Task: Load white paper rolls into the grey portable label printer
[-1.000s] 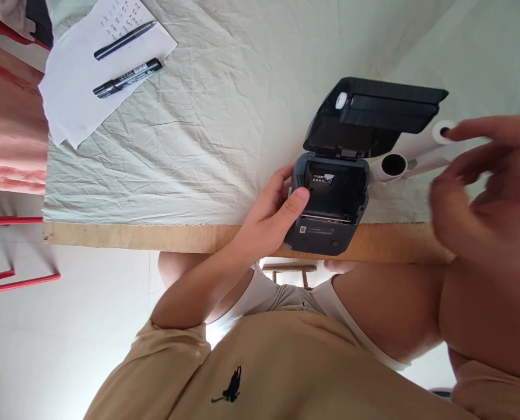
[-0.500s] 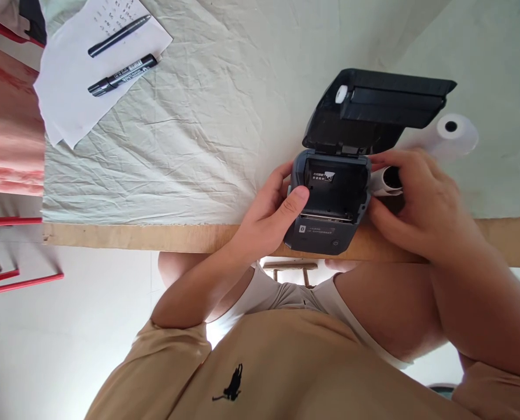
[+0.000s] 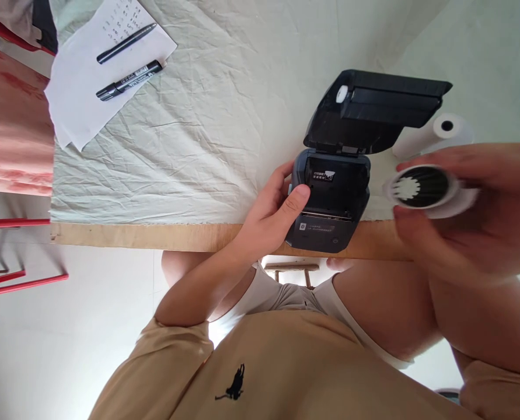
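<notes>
1 power sign (image 3: pixel 335 241) on the printer (image 3: pixel 334 195); lettering on the marker (image 3: pixel 129 80) is unreadable.

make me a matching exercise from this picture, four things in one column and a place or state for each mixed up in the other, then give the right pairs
Things
1. right hand
2. left hand
3. marker
4. printer

Places or states
A. lying on white sheets
B. holding a white roll
C. with its lid open
D. gripping the printer's side

Right pairs
1-B
2-D
3-A
4-C
</notes>
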Demonstrator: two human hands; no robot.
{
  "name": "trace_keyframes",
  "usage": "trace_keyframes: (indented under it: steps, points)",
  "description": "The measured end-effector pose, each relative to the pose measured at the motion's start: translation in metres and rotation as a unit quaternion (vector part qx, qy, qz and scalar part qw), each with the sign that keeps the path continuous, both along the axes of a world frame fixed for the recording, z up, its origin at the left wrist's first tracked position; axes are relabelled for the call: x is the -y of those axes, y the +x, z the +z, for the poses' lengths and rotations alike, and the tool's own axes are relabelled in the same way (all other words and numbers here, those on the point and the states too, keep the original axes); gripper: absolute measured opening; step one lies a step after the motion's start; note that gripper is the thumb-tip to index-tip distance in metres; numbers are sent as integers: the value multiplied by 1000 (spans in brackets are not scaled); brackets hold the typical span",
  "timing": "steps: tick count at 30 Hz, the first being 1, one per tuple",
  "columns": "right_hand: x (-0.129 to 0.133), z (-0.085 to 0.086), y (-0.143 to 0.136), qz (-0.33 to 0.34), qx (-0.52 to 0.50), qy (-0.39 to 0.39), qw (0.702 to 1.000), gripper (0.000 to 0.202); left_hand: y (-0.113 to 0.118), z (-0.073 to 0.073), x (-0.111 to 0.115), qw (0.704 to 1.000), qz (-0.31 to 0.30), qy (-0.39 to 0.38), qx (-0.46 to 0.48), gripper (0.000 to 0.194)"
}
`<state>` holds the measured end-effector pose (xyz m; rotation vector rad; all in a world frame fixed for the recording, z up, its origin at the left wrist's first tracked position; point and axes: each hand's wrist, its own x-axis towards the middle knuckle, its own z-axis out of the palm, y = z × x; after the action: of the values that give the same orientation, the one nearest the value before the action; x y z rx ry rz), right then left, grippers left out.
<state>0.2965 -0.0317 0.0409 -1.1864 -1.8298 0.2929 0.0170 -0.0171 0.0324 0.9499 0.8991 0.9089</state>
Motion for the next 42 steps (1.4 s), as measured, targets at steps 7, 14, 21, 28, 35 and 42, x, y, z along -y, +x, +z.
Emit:
trace_keyframes:
  steps: [7, 14, 21, 28, 35, 42]
  points:
    - [-14, -2, -45, 5, 76, 149, 986, 35, -1, 1, -1, 1000, -12, 16, -23, 85]
    - [-19, -6, -48, -13, 101, 180, 978, 30, -1, 2, 0, 999, -20, 17, -18, 82]
    - [-5, -2, -44, 91, 102, 146, 980, 23, -5, -3, -1, 999, -27, 19, -3, 81]
    - [-5, -4, -38, 117, 53, 150, 980, 18, -15, -17, -7, 994, -79, 56, -41, 118]
    - [-11, -16, -21, -1, -52, 44, 998, 51, -23, -27, -2, 985, -108, 83, -108, 151]
    - [-20, -26, -19, 105, -72, -52, 991, 85, -23, -26, -5, 973, -148, 105, -143, 149]
